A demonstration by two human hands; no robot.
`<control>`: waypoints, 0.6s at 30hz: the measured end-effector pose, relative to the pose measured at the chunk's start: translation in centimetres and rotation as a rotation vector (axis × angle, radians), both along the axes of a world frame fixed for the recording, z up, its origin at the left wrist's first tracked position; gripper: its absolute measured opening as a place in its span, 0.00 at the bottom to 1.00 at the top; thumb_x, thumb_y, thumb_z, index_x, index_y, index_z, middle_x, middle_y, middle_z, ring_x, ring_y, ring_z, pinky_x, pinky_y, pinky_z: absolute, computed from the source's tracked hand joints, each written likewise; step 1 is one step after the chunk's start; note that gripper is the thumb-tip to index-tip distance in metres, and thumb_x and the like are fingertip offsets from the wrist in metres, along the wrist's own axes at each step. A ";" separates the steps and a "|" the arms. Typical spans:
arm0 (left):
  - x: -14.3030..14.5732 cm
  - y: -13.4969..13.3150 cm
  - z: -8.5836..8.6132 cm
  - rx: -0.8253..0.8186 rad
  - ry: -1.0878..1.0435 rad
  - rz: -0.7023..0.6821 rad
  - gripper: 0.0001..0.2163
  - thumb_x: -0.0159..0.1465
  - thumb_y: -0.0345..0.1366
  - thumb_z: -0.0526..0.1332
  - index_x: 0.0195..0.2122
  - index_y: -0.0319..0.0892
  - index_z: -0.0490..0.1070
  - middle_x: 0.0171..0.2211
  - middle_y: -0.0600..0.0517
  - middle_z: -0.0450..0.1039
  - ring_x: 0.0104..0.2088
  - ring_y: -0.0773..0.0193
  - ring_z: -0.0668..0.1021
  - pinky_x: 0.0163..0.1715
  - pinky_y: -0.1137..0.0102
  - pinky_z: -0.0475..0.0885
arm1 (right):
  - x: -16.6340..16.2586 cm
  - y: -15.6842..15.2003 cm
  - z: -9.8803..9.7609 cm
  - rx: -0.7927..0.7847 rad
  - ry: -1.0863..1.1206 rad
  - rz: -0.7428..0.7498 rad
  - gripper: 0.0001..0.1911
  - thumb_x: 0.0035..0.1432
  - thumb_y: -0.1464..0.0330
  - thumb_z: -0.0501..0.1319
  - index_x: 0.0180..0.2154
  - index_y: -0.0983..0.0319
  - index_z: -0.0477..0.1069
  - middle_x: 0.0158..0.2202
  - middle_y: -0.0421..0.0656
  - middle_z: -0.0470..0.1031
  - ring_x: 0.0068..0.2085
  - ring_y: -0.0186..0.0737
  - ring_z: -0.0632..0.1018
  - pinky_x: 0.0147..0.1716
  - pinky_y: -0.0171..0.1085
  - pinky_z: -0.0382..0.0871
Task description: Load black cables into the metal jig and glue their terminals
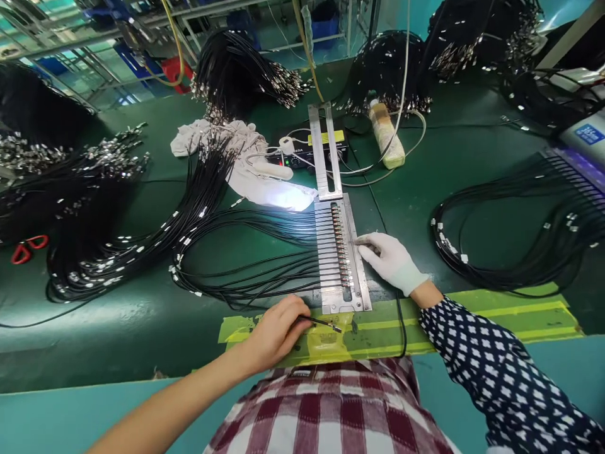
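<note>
Near the table's front edge, my bare left hand (282, 328) is closed around a thin black cable (317, 321), whose metal-tipped end points right. Above it lies a flat metal fixture (331, 301) with a row of several cable connectors (341, 246) set side by side along its slot. Black cables (246, 277) run from those connectors to the left in a loop. My right hand (388, 257), in a white glove, has its thumb and fingers closed at the right edge of the fixture. Its fingertips are partly hidden.
A glove-like white cloth (269, 189) with a bright light on it lies behind the fixture, beside a black control box (297, 157). A bottle (386, 135) stands behind right. Cable bundles (241, 69) cover the back and left; another coil (454, 246) lies right. Red scissors (29, 250) are far left.
</note>
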State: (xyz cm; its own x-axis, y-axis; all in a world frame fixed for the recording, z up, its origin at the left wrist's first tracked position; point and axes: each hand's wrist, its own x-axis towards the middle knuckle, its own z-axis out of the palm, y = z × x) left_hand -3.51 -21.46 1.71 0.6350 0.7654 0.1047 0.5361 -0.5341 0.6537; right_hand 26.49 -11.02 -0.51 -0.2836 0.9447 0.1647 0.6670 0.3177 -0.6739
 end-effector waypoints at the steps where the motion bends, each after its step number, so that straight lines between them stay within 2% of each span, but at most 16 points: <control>1: 0.3 0.2 -0.2 0.010 -0.036 -0.010 0.06 0.70 0.28 0.52 0.44 0.41 0.66 0.39 0.48 0.69 0.39 0.64 0.72 0.40 0.71 0.70 | 0.0 0.0 0.0 -0.002 0.001 -0.003 0.11 0.64 0.66 0.57 0.45 0.57 0.76 0.42 0.42 0.81 0.42 0.45 0.79 0.44 0.44 0.71; 5: 1.8 1.3 -0.9 0.093 -0.129 -0.039 0.09 0.70 0.28 0.55 0.49 0.42 0.69 0.38 0.49 0.72 0.38 0.67 0.74 0.39 0.74 0.72 | 0.0 0.0 0.1 -0.010 0.001 0.002 0.12 0.64 0.66 0.57 0.45 0.58 0.76 0.42 0.43 0.81 0.41 0.44 0.79 0.43 0.44 0.71; 8: 2.2 2.4 -1.2 0.129 -0.127 -0.018 0.13 0.70 0.30 0.57 0.55 0.42 0.68 0.37 0.51 0.75 0.34 0.68 0.76 0.37 0.75 0.72 | 0.0 0.0 0.2 -0.013 -0.003 0.006 0.11 0.64 0.66 0.57 0.45 0.58 0.76 0.42 0.43 0.81 0.42 0.45 0.79 0.44 0.44 0.71; 13: 1.8 3.8 -1.1 0.213 0.019 -0.121 0.14 0.72 0.28 0.49 0.55 0.40 0.68 0.33 0.51 0.75 0.32 0.68 0.76 0.33 0.75 0.72 | -0.1 0.0 0.2 -0.016 -0.006 -0.003 0.11 0.64 0.66 0.57 0.45 0.58 0.76 0.41 0.42 0.81 0.42 0.45 0.79 0.43 0.44 0.70; 18: 2.1 4.2 -0.9 0.353 0.176 -0.140 0.17 0.70 0.24 0.46 0.54 0.36 0.69 0.28 0.51 0.72 0.27 0.67 0.74 0.27 0.74 0.70 | 0.0 -0.1 0.2 -0.026 -0.002 -0.005 0.11 0.64 0.66 0.57 0.45 0.58 0.76 0.41 0.42 0.81 0.43 0.45 0.79 0.44 0.44 0.70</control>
